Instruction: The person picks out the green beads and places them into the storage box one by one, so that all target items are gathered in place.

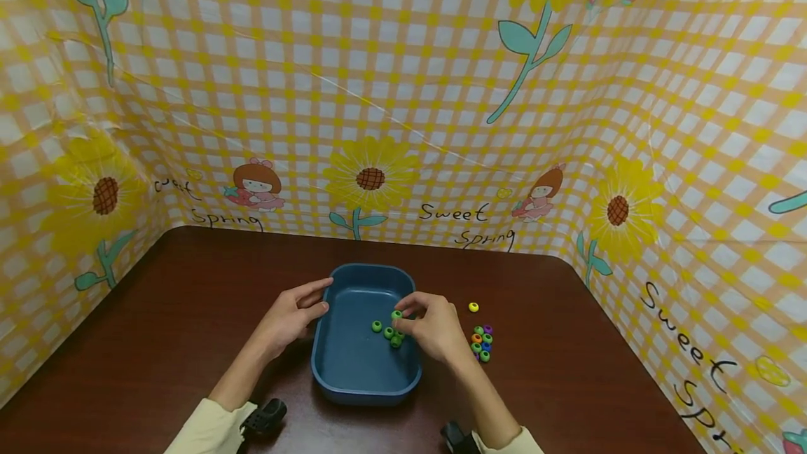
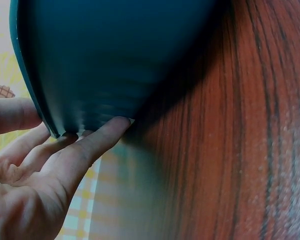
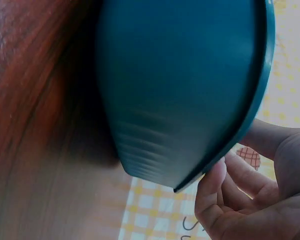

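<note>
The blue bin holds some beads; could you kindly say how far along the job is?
Done: green beads lie in the blue bin. In hand: the right hand appears to pinch one green bead over it; the left hand touches its side. Remaining, probably: other green beads in the mixed cluster on the table.

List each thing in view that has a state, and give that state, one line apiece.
Bin: open, upright on the table
Green beads: loose inside the bin
Mixed beads: clustered right of the bin
Yellow bead: apart from the cluster
Cloth: creased
Left hand: touching the bin's left side
Right hand: apparently pinching a green bead over the bin
</note>
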Demonstrator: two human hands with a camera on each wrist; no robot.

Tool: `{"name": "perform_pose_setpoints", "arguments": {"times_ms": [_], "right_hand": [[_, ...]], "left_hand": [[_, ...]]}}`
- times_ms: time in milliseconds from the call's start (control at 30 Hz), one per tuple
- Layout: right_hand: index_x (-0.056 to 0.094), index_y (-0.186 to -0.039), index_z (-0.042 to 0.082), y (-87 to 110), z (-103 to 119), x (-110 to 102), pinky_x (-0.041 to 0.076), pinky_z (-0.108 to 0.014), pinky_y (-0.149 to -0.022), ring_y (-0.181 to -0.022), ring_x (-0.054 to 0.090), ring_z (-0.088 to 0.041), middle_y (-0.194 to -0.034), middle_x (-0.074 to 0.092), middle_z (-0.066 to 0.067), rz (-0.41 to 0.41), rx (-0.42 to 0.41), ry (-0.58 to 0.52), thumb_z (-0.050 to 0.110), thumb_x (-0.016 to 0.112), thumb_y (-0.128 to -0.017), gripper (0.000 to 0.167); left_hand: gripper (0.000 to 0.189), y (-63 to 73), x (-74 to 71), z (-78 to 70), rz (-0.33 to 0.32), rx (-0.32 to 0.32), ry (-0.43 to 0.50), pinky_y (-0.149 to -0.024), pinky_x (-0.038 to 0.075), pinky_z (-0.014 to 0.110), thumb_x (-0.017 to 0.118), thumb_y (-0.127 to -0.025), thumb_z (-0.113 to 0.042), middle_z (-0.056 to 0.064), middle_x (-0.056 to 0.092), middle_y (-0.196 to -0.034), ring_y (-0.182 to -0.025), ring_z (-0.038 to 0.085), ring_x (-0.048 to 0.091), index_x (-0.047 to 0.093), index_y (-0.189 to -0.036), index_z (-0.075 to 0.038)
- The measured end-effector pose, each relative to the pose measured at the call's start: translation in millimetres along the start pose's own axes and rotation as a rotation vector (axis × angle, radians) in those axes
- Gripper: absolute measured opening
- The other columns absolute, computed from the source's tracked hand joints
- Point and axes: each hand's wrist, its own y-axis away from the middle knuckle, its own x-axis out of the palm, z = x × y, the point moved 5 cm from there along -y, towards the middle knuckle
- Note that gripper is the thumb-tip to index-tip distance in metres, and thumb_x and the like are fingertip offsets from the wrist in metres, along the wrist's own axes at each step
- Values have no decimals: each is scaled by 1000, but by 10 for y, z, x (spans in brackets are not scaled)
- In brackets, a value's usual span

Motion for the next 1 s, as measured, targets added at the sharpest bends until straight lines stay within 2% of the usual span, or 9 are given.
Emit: {"name": "perform_pose_setpoints", "arguments": {"times_ms": [233,500,1000], "right_hand": [[76,-94,12,18,18,51,50,-28,-58,-73,58,-15,-86,71,-1,32,-41,15,12,82,-83,12],[77,-95,10,40,-5,121,50,-28,-58,-74,59,-14,-85,71,-3,70,-59,50,12,82,-83,13],[77,-94,10,61,-12,137,48,-29,-57,-70,56,-14,-81,67,-1,86,-60,67,12,82,-83,12]], "left_hand": [[52,1,9,-12,-23,-3,-8,-87,59,54,57,-103,-6,21,45,-155,-131,44,57,46,-153,-12],[52,2,17,0,-12,-2,-7,-87,59,55,56,-103,-7,22,46,-155,-130,44,58,45,-154,-12],[51,7,28,7,-16,-12,-1,-88,59,53,56,-103,-7,22,45,-156,-130,43,58,46,-153,-13]]}}
